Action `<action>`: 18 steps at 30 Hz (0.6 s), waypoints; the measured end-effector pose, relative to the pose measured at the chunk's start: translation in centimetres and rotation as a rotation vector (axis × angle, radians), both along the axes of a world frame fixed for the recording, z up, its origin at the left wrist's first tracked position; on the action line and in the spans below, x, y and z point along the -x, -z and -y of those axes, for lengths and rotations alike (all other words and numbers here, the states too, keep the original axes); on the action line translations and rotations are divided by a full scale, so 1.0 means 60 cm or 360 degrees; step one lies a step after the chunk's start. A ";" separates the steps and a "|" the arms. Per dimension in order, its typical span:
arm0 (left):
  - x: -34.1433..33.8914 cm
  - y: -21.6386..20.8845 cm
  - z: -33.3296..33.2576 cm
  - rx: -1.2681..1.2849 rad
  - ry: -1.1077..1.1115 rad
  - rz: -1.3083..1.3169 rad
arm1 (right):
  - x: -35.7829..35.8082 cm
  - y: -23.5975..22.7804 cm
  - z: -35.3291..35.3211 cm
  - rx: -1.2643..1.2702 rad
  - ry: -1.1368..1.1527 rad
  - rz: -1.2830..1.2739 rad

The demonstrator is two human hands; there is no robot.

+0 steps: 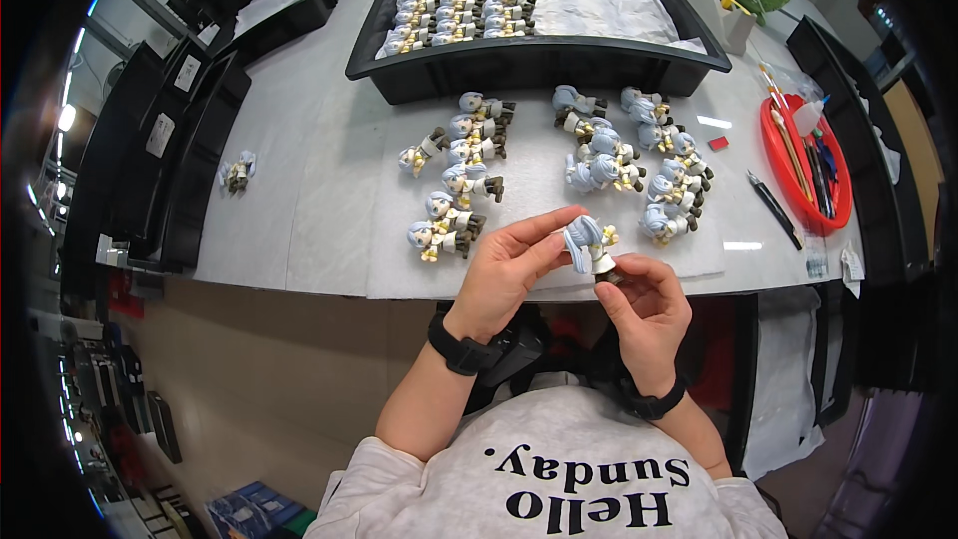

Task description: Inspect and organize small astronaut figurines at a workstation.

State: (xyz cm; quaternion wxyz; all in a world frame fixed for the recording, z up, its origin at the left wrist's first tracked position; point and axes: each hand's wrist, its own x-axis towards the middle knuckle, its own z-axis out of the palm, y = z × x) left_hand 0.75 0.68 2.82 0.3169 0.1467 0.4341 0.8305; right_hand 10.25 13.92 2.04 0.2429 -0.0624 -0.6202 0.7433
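Observation:
A small figurine [596, 250] with pale blue hair, a white outfit and dark legs is held up between my two hands, just over the table's front edge. My left hand [514, 265] pinches it by the hair side. The fingers of my right hand [644, 304] are closed round its lower end. Similar figurines lie on the white mat beyond: a column [469, 155] to the left, and two clusters to the right, one in the middle [602, 155] and one farther right [671, 180].
Rows of figurines [459, 10] fill the left part of a black tray [539, 73] at the back. A lone figurine [239, 172] lies far left near stacked black trays [200, 140]. To the right are a red basket [846, 202] of brushes, a black pen-like tool [775, 210] and a red block [718, 144].

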 end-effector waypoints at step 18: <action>-0.017 -0.028 -0.055 0.0130 0.0195 -0.0239 | -0.030 -0.021 -0.077 -0.0291 -0.0121 0.0034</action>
